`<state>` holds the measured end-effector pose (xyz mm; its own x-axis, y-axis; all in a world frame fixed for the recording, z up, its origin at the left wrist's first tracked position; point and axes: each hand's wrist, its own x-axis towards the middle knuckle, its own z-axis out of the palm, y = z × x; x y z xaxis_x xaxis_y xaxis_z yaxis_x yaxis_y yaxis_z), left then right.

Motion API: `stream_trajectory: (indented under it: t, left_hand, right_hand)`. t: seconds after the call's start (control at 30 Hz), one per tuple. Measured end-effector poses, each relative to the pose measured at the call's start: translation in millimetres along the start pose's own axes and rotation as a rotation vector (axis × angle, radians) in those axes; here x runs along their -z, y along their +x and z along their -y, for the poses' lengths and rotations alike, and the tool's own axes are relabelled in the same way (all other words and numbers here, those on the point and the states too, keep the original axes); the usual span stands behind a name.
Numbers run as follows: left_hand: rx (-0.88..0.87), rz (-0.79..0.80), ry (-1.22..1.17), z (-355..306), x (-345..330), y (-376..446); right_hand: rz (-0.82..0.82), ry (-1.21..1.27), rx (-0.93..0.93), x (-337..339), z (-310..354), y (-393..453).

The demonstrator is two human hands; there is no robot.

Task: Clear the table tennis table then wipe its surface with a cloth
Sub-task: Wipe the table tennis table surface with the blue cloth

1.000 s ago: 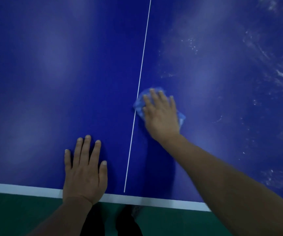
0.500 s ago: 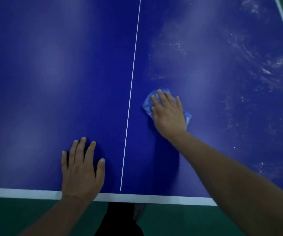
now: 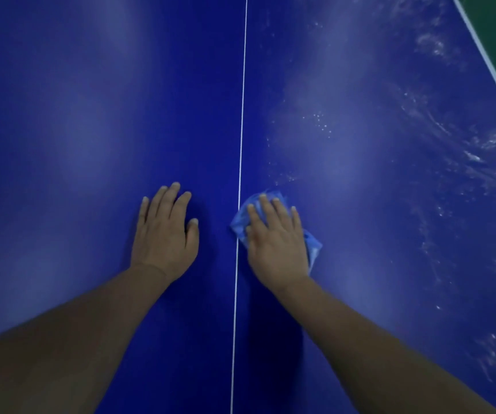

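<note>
On the blue table (image 3: 76,144), just right of the white centre line (image 3: 242,115), the right hand (image 3: 276,240) is pressing a crumpled blue cloth (image 3: 314,249) flat against the surface, fingers stretched out over it rather than curling round it. The cloth is touching the line at its left edge and peeking out at the hand's 10 o'clock and 4 o'clock. The left hand (image 3: 164,231) is lying flat and released on the other side of the line, holding nothing — it looks to be bracing the person's lean. Nothing else is sitting on the visible part of the table, so the clearing seems finished and the wiping is under way. The half toward 9 o'clock is looking even and clean, while pale streaks and specks (image 3: 438,138) are spreading from 12 o'clock round to 4 o'clock of the cloth, out to the white side line (image 3: 491,67) — that stretch is probably what is left.
</note>
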<state>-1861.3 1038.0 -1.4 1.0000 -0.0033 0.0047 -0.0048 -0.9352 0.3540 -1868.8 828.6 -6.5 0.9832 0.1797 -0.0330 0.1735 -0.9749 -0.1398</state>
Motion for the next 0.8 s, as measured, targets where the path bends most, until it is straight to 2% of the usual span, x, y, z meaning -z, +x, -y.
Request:
stream_trajectory:
  t: [0.17,0.3,0.37,0.47,0.57,0.7,0.8]
  left_hand:
    - [0.067,-0.047,-0.016,7,0,75]
    - [0.071,-0.019,-0.024,5,-3,100]
    - [0.055,-0.011,-0.005,5,-6,102]
    - [0.046,-0.011,0.016,6,-8,103]
    - [0.054,0.016,0.035,6,-7,105]
    - [0.055,0.036,0.059,4,-7,105]
    - [0.059,0.051,0.073,4,-7,107]
  right_hand:
    - [-0.008,0.010,0.162,-8,25,46]
    - [-0.036,-0.014,0.310,-4,0,85]
    - [-0.063,-0.031,0.280,3,-32,118]
    - [-0.048,-0.013,0.090,18,-81,166]
    - [-0.048,-0.030,-0.029,21,-81,175]
    - [-0.028,-0.039,0.283,3,-37,110]
    - [-0.007,0.003,0.441,6,-50,117]
